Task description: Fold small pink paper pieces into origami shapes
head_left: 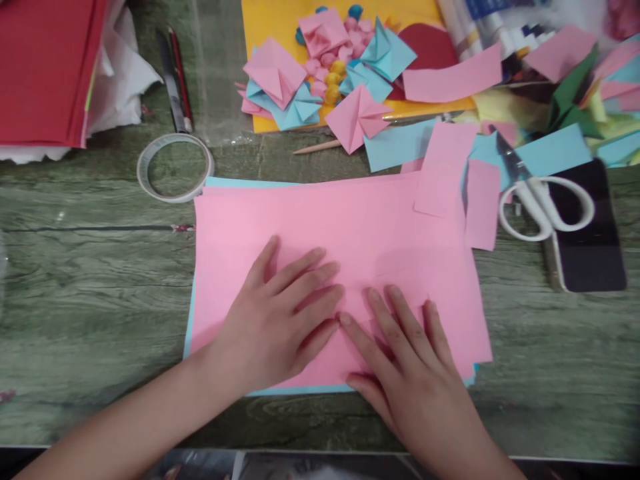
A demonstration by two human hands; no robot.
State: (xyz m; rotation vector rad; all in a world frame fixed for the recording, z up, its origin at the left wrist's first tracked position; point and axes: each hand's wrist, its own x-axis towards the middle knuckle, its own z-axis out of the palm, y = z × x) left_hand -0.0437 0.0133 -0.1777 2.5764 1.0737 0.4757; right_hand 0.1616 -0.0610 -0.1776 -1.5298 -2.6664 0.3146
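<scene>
A pink sheet of paper [350, 220] lies flat in front of me, on top of light blue paper [250, 181] that peeks out along its edges. My left hand [280, 313] rests on the left half of the sheet with fingers spread. On the lower right part, my right hand [410, 360] lies palm down, fingers apart, its index fingertip close to the left hand's little finger side. Neither hand grips anything. Two loose pink strips [445, 170] overlap the sheet's upper right corner.
White-handled scissors [540, 207] lie partly over a dark phone [590, 247] at right. A tape roll [143, 170], a utility knife [171, 87] and a pencil [181, 80] are at upper left, near red paper [45, 67]. Folded paper pieces [275, 70] sit on a yellow sheet [435, 10].
</scene>
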